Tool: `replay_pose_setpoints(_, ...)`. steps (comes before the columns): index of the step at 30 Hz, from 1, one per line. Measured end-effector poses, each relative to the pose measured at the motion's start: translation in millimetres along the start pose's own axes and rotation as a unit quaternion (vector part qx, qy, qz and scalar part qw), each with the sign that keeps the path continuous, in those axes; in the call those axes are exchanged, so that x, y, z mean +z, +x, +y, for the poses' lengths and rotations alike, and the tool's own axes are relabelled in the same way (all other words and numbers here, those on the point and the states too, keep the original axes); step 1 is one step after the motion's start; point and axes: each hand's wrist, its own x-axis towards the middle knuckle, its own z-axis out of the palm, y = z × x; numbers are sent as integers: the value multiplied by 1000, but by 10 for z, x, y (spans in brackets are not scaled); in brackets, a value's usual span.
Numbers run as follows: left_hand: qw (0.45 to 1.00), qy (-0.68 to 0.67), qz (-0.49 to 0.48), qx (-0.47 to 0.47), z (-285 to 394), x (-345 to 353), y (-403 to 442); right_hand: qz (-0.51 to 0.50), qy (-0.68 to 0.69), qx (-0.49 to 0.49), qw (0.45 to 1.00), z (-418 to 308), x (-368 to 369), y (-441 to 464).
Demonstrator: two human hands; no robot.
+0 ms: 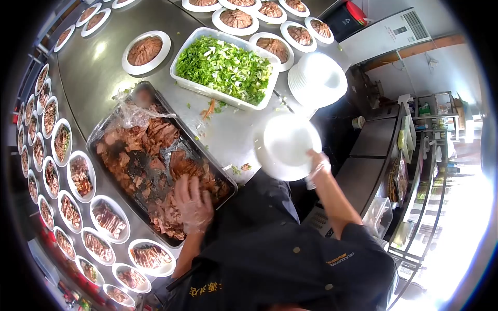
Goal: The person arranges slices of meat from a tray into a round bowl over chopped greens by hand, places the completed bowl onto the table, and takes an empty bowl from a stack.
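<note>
My left hand (194, 206), in a clear plastic glove, rests on sliced cooked meat (165, 210) in a dark metal tray (136, 206). Its fingers are stretched out and slightly apart; their undersides are hidden. Crumpled clear plastic film (129, 115) covers the tray's far end. My right hand (319, 167), also gloved, grips a white bowl (290, 145) by its rim, to the right of the tray. Nothing shows inside that bowl, and its outline is slightly blurred.
Beyond the tray stands a plastic tub (224, 89) of chopped greens. A stack of white bowls (317, 80) is at its right. Filled bowls (146, 53) line the metal table's far side and left side. A lower counter (369, 166) and metal shelving (430, 150) stand at right.
</note>
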Motion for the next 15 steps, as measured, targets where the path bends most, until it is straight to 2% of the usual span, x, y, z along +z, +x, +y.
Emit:
replay_pose_setpoints(1,997,-75,-12,28,123,-65,275,-7,13,37,999,332,130,43)
replay_pose_setpoints(2,997,-70,-16,26,197,-14,441,-65,26,39,997,667,212,99)
replay_pose_setpoints(3,990,-118,-25,67,255,29,585,-3,-34,80,996,881,388,100)
replay_pose_setpoints(4,980,-164,-35,110,306,55,710,-53,-16,44,997,1012,562,-92)
replay_pose_setpoints(6,967,-203,-28,149,377,286,880,-88,-15,39,995,1403,817,56)
replay_pose_setpoints(7,971,-185,-27,151,417,375,906,-74,-124,46,989,1139,1041,-211)
replay_pose_setpoints(8,971,-179,-27,157,452,378,1041,-72,-149,-87,982,1224,1099,23)
replay_pose_setpoints(9,968,-162,-65,181,493,367,1202,-52,-292,-251,921,991,1206,-108)
replay_pose_setpoints(10,963,-145,-102,205,517,372,1342,28,-422,-400,813,728,1330,-273)
replay_pose_setpoints(12,960,-127,-132,213,484,617,1443,-36,-378,-594,709,211,1635,-63)
replay_pose_setpoints(14,967,-65,-171,178,491,862,1616,-85,-474,-626,613,-213,1987,-43)
replay_pose_setpoints(15,925,35,-326,193,476,866,1726,-49,-634,-585,503,-227,2152,61)
